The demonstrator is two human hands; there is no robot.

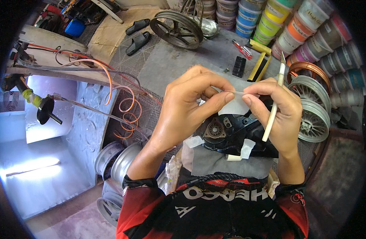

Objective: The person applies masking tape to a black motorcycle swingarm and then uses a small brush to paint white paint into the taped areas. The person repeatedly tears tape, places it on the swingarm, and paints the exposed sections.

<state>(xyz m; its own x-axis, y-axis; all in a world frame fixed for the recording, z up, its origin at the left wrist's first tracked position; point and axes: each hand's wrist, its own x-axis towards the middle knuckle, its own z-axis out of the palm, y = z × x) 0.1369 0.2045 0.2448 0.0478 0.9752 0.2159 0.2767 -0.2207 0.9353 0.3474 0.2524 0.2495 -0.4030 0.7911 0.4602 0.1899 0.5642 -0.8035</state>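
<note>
My left hand (193, 101) and my right hand (276, 105) are close together, pinching the edge of a piece of whitish tape (234, 106) between thumbs and fingertips. A craft knife (270, 124) with a pale handle is also tucked in my right hand, its blade pointing up and away. Below the hands lies a black metal part (252, 129) with a round hub opening, possibly an engine cover. Small white tape pieces (247, 148) stick to its near side. The part rests on a grey cloth (209, 162) in front of me. My hands partly hide it.
Stacked paint tubs (246, 18) line the far right. Wheel rims (313, 119) stand at right, others (125, 161) at left. A dark spoked wheel (177, 30), black slippers (138, 43), a red knife (242, 49) and yellow-edged tools (259, 65) lie beyond. Orange coiled hose (129, 105) hangs left.
</note>
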